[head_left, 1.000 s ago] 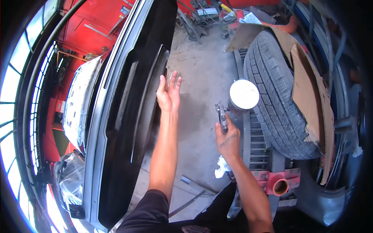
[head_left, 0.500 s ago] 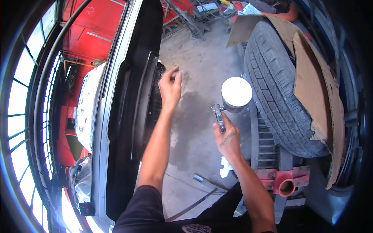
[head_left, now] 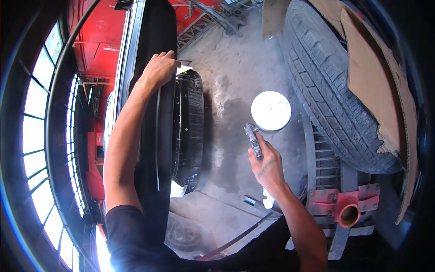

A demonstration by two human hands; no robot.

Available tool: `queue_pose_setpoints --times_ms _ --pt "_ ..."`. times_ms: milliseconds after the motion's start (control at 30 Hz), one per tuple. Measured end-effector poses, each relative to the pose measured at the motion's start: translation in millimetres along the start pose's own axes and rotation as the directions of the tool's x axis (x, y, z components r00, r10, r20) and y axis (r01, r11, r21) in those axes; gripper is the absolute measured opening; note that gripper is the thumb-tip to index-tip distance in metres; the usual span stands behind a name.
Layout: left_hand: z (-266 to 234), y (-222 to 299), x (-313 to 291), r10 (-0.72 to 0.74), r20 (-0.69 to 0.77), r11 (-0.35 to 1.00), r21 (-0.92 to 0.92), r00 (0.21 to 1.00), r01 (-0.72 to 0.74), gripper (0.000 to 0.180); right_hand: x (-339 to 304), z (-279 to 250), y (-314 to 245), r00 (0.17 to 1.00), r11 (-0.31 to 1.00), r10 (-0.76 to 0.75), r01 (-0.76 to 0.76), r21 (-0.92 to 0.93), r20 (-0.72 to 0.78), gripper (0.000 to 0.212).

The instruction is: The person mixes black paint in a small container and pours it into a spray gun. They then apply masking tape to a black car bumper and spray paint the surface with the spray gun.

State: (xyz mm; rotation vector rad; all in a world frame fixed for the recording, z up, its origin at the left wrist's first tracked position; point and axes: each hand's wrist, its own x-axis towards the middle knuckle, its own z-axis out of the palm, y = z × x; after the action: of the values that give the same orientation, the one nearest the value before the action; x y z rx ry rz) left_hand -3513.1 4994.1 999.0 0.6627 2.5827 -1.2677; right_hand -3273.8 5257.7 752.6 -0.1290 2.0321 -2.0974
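My right hand is wrapped around the handle of a metal spray gun, held over the floor between the vehicle and the tire. A round paint cup with a white lid sits on the gun. Farther to the left, my left hand has its fingers bent over the edge of a long black vehicle panel; its fingertips are partly hidden. Beside that panel a black, bumper-like part shows, with a small pale-yellow piece near its far end.
A large tire stands at the right, partly covered by torn cardboard. Below it is a metal frame with a red bracket. Metal stands lie at the back on the concrete floor. Barred windows line the left.
My left hand has moved left onto the black panel. That panel now appears narrower and farther left, exposing more of the bumper-like part. The spray gun stays in my right hand, nearly in place.
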Motion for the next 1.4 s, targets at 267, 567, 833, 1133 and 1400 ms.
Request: queue_pose_setpoints --times_ms 267,567,833,1133,1400 --pt "5 -17 -16 0.070 -0.090 0.997 -0.020 0.993 -0.072 0.022 -4 -1 10 0.998 0.999 -0.045 0.045 0.011 -0.040 0.049" --pt "9 -15 -41 0.118 -0.113 0.992 0.067 0.986 -0.111 0.025 -6 -3 19 0.998 0.998 -0.044 0.047 0.049 -0.054 0.048" --pt "15 -12 -47 0.086 -0.122 0.993 0.094 0.989 -0.075 0.025 -5 -6 21 0.999 0.998 -0.025 0.028 0.056 -0.041 0.049" --pt "17 -12 -49 0.098 -0.162 0.992 0.097 0.982 -0.083 0.023 -4 -5 25 0.999 0.998 -0.035 0.036 0.052 -0.029 0.051" --pt "14 -1 -54 0.124 -0.227 0.988 0.122 0.966 -0.098 0.019 -2 -5 28 0.999 0.998 -0.038 0.038 0.055 -0.005 0.052"
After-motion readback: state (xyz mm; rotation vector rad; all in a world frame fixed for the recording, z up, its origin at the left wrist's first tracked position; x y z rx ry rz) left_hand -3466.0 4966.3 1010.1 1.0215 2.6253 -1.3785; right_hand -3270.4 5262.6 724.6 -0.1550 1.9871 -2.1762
